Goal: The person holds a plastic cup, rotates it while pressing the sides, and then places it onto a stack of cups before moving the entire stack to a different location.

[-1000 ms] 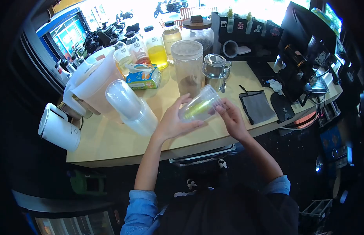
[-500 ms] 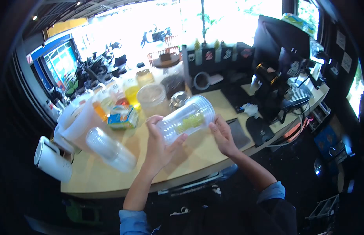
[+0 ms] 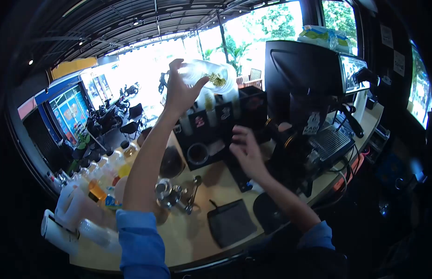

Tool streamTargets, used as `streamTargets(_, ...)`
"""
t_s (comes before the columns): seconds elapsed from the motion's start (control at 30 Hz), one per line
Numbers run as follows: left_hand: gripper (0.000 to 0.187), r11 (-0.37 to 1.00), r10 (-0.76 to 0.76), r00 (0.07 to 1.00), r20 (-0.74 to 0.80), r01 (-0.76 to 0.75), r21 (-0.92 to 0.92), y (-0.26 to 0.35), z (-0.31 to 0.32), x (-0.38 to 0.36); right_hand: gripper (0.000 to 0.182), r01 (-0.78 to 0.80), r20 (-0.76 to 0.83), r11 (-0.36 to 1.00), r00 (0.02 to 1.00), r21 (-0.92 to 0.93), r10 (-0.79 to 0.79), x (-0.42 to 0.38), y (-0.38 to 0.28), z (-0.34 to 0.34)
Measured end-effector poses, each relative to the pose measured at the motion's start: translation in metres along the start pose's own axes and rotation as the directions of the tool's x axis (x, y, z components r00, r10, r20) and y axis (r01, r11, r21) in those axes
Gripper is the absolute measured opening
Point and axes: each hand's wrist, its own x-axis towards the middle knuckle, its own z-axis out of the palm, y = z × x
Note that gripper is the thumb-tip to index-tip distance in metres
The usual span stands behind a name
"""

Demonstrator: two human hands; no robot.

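Observation:
My left hand [image 3: 183,90] is raised in front of the bright window, its fingers wrapped round a clear plastic cup stack [image 3: 209,76] with a green and yellow print. The stack lies nearly sideways in the air, its rim end to the right. Lower and to the right, my right hand [image 3: 246,146] is off the stack, empty, fingers apart and slightly bent. It hovers over the counter near a dark organizer [image 3: 202,123] with a round container in it.
A coffee machine [image 3: 295,69] fills the right side. Metal tools [image 3: 169,193] and a dark tray [image 3: 231,222] lie on the wooden counter [image 3: 188,242]. Bottles [image 3: 102,169], another clear cup stack [image 3: 97,232] and a white jug [image 3: 57,232] stand left.
The cup stack has gone up and away from me in my left hand. My right hand has let go of it and opened. The view has tilted up and turned.

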Motion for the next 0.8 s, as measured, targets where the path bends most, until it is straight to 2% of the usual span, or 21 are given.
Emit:
streamTargets(0.07, 0.081, 0.997, 0.053, 0.997, 0.047, -0.056, 0.061, -0.014, 0.039, 0.034, 0.047, -0.017, 0.092, 0.999, 0.996, -0.034, 0.020, -0.003, 0.005, -0.004)
streamTargets(0.13, 0.080, 0.992, -0.055, 0.982, 0.179, 0.033, 0.121, -0.020, 0.069, 0.055, 0.047, 0.033, 0.170, 0.995, 0.985, -0.090, -0.017, -0.007, 0.006, -0.007)
streamTargets(0.17, 0.081, 0.991, -0.045, 0.972, 0.231, 0.014, 0.133, -0.031, 0.083, 0.065, 0.047, 0.021, 0.196, 0.997, 0.981, -0.071, -0.006, -0.009, 0.004, -0.008)
streamTargets(0.2, 0.080, 0.991, -0.036, 0.958, 0.284, -0.003, 0.137, -0.040, 0.095, 0.072, 0.044, 0.112, 0.253, 0.985, 0.964, -0.128, -0.076, -0.010, 0.004, -0.014)
streamTargets(0.27, 0.079, 0.982, -0.060, 0.914, 0.401, -0.018, 0.189, -0.051, 0.112, 0.085, 0.043, 0.126, 0.301, 0.979, 0.951, -0.157, -0.074, -0.014, -0.001, -0.020)
streamTargets(0.3, 0.074, 0.984, -0.030, 0.911, 0.412, -0.046, 0.174, -0.071, 0.124, 0.090, 0.043, 0.117, 0.296, 0.980, 0.953, -0.162, -0.065, -0.017, -0.004, -0.023)
streamTargets(0.33, 0.077, 0.980, -0.121, 0.861, 0.494, 0.025, 0.196, -0.073, 0.128, 0.096, 0.042, 0.120, 0.333, 0.978, 0.941, -0.172, -0.057, -0.019, -0.006, -0.026)
streamTargets(0.43, 0.078, 0.975, -0.149, 0.809, 0.569, 0.022, 0.223, -0.082, 0.141, 0.098, 0.041, 0.138, 0.384, 0.974, 0.921, -0.180, -0.059, -0.024, -0.003, -0.031)
streamTargets(0.5, 0.080, 0.974, -0.201, 0.721, 0.663, 0.076, 0.213, -0.089, 0.148, 0.099, 0.040, 0.158, 0.400, 0.970, 0.914, -0.183, -0.074, -0.024, 0.000, -0.034)
streamTargets(0.6, 0.084, 0.969, -0.182, 0.717, 0.673, 0.015, 0.246, -0.100, 0.161, 0.089, 0.039, 0.174, 0.413, 0.969, 0.906, -0.177, -0.088, -0.022, 0.005, -0.039)
streamTargets(0.67, 0.082, 0.977, -0.187, 0.704, 0.685, 0.058, 0.207, -0.107, 0.165, 0.081, 0.038, 0.137, 0.425, 0.977, 0.904, -0.161, -0.057, -0.022, 0.009, -0.040)
streamTargets(0.73, 0.080, 0.963, -0.270, 0.619, 0.738, 0.171, 0.210, -0.105, 0.165, 0.075, 0.037, 0.139, 0.424, 0.978, 0.904, -0.156, -0.061, -0.021, 0.012, -0.041)
streamTargets(0.8, 0.080, 0.962, -0.272, 0.637, 0.721, 0.158, 0.223, -0.102, 0.165, 0.070, 0.036, 0.142, 0.425, 0.979, 0.903, -0.148, -0.067, -0.021, 0.015, -0.040)
